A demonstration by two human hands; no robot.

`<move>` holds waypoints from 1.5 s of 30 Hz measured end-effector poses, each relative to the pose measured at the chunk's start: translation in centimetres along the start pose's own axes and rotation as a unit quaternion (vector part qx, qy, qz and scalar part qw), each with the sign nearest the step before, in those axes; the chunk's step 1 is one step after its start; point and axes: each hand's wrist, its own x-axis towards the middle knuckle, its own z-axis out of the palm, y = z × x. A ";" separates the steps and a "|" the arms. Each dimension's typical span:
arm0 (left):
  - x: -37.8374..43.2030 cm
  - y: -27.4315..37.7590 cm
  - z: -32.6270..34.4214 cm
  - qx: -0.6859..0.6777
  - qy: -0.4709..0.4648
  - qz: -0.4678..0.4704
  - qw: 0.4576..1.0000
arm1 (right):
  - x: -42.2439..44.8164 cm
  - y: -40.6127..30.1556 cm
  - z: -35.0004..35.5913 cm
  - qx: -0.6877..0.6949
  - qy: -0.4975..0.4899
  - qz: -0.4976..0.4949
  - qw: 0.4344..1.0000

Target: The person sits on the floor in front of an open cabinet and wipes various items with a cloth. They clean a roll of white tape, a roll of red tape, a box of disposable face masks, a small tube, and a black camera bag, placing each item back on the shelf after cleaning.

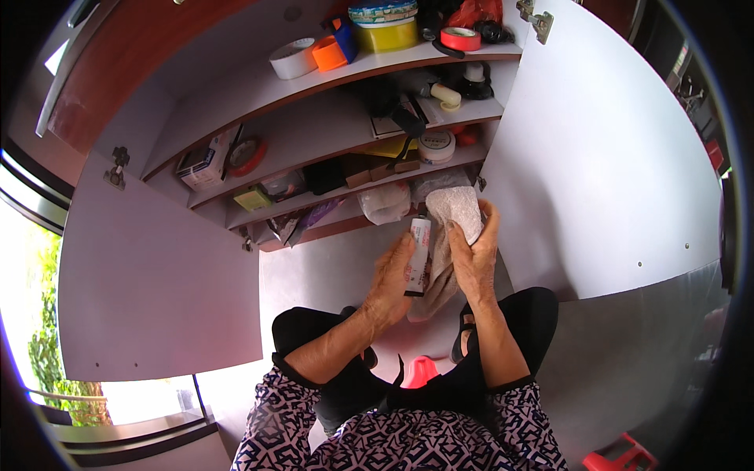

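Observation:
My left hand [390, 274] grips a slim white tube [419, 253] with dark ends and printing on its side. The tube stands nearly upright, close beside the cloth. A beige terry cloth [456, 213] is bunched in my right hand [478, 256], its lower part hanging down behind the tube. Both hands are in front of an open cabinet, above the floor between my knees. The lowest shelf, just beyond my hands, holds a clear plastic bag with something pale [384, 203] and a purple packet [318, 213].
Open white doors flank me at left [159, 277] and right [601, 159]. Upper shelves hold a white tape roll [293, 59], a yellow tub [386, 36], a red tape roll [460, 39] and a round white jar [436, 146]. A red plastic stool [624, 454] stands at lower right.

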 end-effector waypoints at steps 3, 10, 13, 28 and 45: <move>0.2 0.1 0.3 0.043 0.022 0.062 0.997 | -0.5 0.2 -0.3 0.045 -0.076 -0.019 0.996; 1.5 -0.7 -1.5 0.130 0.073 0.115 0.982 | -2.6 -0.8 -0.2 -0.138 -0.177 -0.145 0.964; 2.0 -0.4 -2.1 0.240 0.050 0.262 0.933 | -1.4 -0.8 -2.0 0.027 -0.324 -0.124 0.937; 2.0 -0.1 0.4 -0.031 0.019 0.000 0.999 | -3.8 0.4 0.6 0.043 -0.125 0.028 0.991; 1.9 1.2 0.0 -0.140 -0.124 -0.021 0.982 | -1.1 -2.5 -1.8 0.153 -0.170 0.148 0.962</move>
